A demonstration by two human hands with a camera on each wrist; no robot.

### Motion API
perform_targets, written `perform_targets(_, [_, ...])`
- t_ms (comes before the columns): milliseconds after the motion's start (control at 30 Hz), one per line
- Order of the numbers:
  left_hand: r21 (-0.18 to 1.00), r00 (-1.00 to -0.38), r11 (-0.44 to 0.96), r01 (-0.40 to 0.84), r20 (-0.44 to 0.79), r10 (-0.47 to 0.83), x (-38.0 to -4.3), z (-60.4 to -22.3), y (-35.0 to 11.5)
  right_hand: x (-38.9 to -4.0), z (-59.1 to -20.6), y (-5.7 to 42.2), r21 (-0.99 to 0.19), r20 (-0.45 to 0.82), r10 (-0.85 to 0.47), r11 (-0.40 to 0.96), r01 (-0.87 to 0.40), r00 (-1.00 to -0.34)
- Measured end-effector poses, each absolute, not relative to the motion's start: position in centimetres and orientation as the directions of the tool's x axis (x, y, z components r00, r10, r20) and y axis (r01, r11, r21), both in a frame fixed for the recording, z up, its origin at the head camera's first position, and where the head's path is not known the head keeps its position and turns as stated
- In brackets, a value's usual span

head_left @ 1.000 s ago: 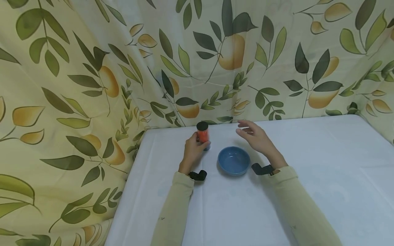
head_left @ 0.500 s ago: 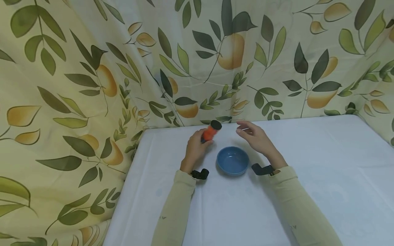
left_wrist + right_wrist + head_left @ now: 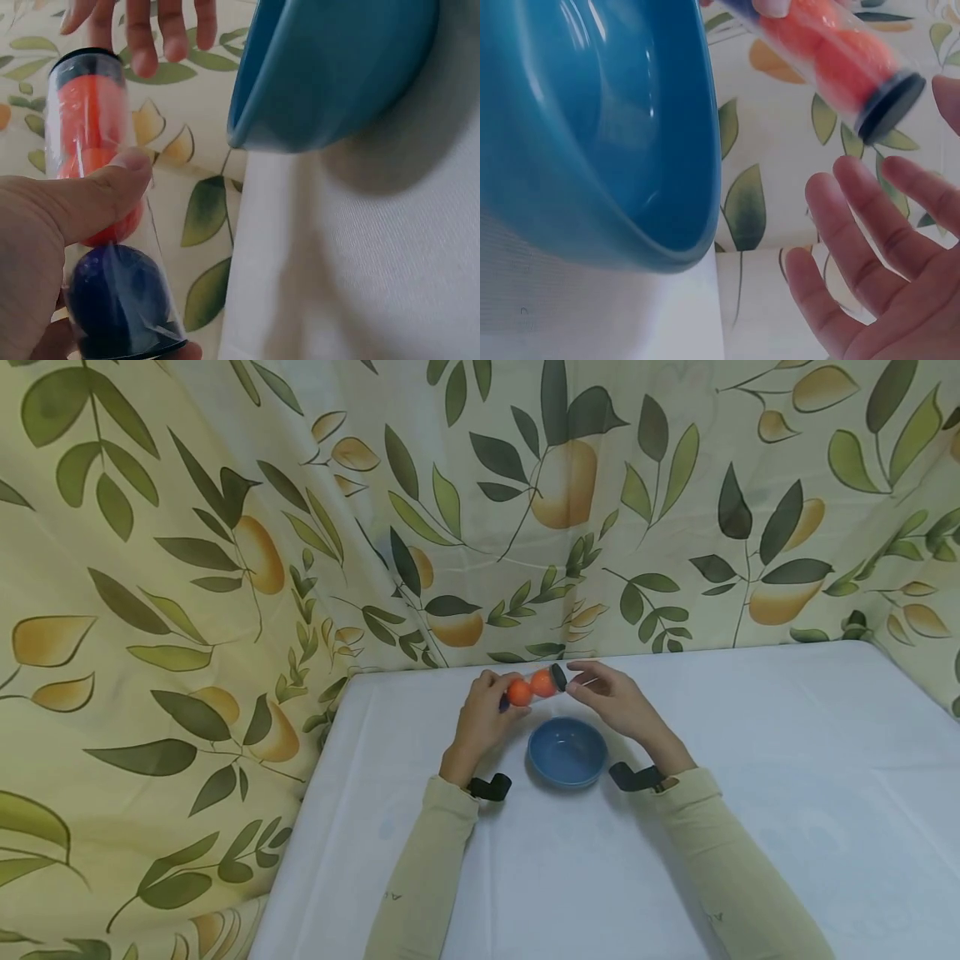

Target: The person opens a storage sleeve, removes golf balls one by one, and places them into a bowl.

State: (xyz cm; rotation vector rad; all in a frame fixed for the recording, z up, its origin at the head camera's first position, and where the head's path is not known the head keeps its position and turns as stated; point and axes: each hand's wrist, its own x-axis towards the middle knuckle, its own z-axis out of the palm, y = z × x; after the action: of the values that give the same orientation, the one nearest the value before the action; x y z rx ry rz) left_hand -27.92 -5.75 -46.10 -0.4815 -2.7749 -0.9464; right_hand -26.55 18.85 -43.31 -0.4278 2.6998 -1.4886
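Observation:
My left hand (image 3: pixel 482 714) grips a clear plastic tube (image 3: pixel 94 142) with black end caps. Inside it, orange balls (image 3: pixel 543 682) lie toward one end, and a dark blue ball (image 3: pixel 120 292) sits at the other. The thumb lies across the tube's side. In the head view the tube is held off the table, tilted nearly level, with its capped end toward the right. My right hand (image 3: pixel 617 700) is beside the black cap (image 3: pixel 891 106); its fingers are spread apart and hold nothing. Below the hands stands a blue bowl (image 3: pixel 567 777).
A white cloth (image 3: pixel 570 877) covers the table. Behind it and at the left hangs a curtain (image 3: pixel 420 493) printed with leaves and fruit. Each wrist wears a small black camera mount, such as the left mount (image 3: pixel 491 787).
The tube has been lifted from upright and tipped over to the right by my left hand. Its capped end now lies close to my right hand, which has barely moved.

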Motion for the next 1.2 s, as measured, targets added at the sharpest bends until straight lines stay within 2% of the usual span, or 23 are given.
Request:
perform_targets(367, [0.551, -0.923, 0.742, 0.383, 0.266, 0.279, -27.1, -45.1, -5.0, -26.5, -43.4, 18.8, -0.793, 0.115, -0.244, 0.561, -0.236, -0.963])
perform_targets(667, [0.514, -0.905, 0.746, 0.424, 0.266, 0.331, -27.3, -44.7, -5.4, -26.3, -43.2, 18.9, -0.797, 0.124, -0.251, 0.551, -0.246, -0.960])
perform_targets(1200, [0.589, -0.868, 0.642, 0.491, 0.267, 0.419, -27.8, -44.8, -6.7, -26.2, -43.1, 18.9, -0.759, 0.194, -0.298, 0.558, -0.335, -0.935])
